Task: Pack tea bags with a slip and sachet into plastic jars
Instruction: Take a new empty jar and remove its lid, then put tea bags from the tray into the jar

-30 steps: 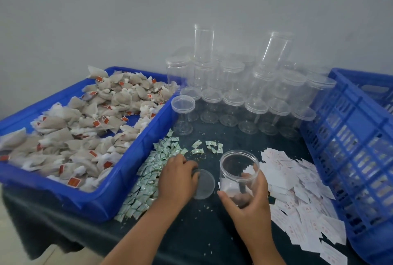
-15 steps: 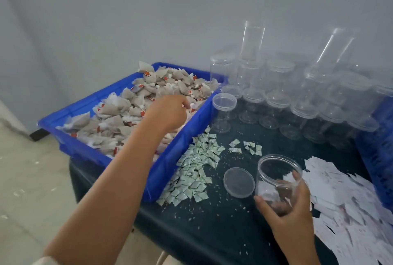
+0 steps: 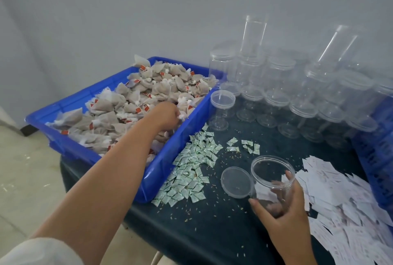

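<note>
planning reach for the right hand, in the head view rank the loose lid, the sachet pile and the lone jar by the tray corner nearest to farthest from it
From the right hand, which holds the open jar:
1. loose lid, just to its left
2. sachet pile, further left beside the blue tray
3. lone jar, far back at the tray corner

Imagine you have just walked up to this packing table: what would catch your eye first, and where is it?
The blue tray at left, heaped with tea bags, strikes first, the left hand among them. At the back, clear jars stand stacked; in front, the right hand holds an open jar between sachets and slips.
</note>
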`<action>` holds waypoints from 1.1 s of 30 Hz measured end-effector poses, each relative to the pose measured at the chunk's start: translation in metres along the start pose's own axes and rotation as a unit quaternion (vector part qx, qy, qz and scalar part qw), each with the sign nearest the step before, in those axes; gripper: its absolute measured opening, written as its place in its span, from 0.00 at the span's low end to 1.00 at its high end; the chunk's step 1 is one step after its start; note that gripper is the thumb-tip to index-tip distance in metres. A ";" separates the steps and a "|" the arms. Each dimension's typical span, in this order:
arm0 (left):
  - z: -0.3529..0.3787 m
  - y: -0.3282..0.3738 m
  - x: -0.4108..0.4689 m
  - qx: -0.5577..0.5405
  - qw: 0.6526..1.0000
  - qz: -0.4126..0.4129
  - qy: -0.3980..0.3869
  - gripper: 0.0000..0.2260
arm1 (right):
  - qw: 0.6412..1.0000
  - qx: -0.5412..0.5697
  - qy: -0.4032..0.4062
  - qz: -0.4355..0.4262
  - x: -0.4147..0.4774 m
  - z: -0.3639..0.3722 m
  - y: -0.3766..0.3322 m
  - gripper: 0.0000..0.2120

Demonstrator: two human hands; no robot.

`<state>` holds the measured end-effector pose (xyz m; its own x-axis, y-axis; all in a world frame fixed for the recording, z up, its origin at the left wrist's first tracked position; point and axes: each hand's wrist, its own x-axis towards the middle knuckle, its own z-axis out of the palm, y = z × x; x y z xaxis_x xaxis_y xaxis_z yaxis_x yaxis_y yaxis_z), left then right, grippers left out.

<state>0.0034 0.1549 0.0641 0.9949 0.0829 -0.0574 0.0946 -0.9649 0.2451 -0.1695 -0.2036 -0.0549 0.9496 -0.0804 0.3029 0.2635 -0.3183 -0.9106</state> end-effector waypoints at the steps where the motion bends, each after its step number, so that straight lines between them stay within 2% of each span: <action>1: -0.002 -0.003 0.000 -0.033 0.999 -0.006 0.021 0.13 | 1.000 0.000 0.002 0.001 0.000 0.000 0.002 0.49; 4: -0.009 -0.007 -0.004 -0.174 0.978 -0.022 0.116 0.15 | 1.000 0.007 0.006 0.010 0.000 -0.001 0.009 0.51; 7: -0.018 -0.001 -0.011 -0.353 0.919 -0.066 0.162 0.11 | 1.000 0.001 0.006 0.017 -0.001 -0.002 0.009 0.52; 10: -0.025 0.006 -0.014 -0.540 0.826 -0.073 0.145 0.08 | 1.000 0.005 0.010 0.027 -0.001 -0.002 0.007 0.52; 13: -0.028 0.009 -0.014 -0.690 0.715 -0.061 0.100 0.12 | 1.000 0.017 -0.003 0.024 -0.002 0.000 0.001 0.53; 14: -0.028 0.011 -0.015 -0.713 0.693 -0.056 0.086 0.14 | 1.000 0.018 -0.008 0.020 -0.002 0.000 0.000 0.53; 18: -0.028 0.021 -0.018 -0.742 0.667 -0.035 0.062 0.14 | 0.999 -0.024 -0.034 0.006 -0.002 -0.001 -0.003 0.52; 23: -0.043 0.059 -0.034 -0.744 0.666 0.026 0.055 0.09 | 0.996 -0.052 -0.067 0.012 -0.001 0.000 -0.006 0.51; 25: -0.044 0.085 -0.048 -0.746 0.662 0.063 0.014 0.09 | 0.996 -0.055 -0.069 0.012 0.000 0.000 -0.007 0.51; 27: -0.033 0.111 -0.063 -0.732 0.675 0.084 -0.025 0.10 | 0.996 -0.053 -0.065 0.015 0.000 -0.001 -0.008 0.50; 29: -0.015 0.133 -0.078 -0.701 0.710 0.058 -0.034 0.13 | 0.997 -0.048 -0.060 0.017 0.000 -0.002 -0.008 0.50; 31: 0.005 0.152 -0.092 -0.629 0.773 0.064 -0.052 0.17 | 0.997 -0.041 -0.055 0.019 -0.001 -0.003 -0.008 0.50; 33: 0.020 0.167 -0.105 -0.542 0.833 0.086 -0.076 0.13 | 0.998 -0.026 -0.046 0.022 -0.001 -0.004 -0.007 0.49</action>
<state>-0.0861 -0.0201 0.0914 0.9889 -0.1446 -0.0336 0.0100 -0.1615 0.9868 -0.1726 -0.2049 -0.0474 0.9723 -0.0089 0.2337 0.2145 -0.3645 -0.9062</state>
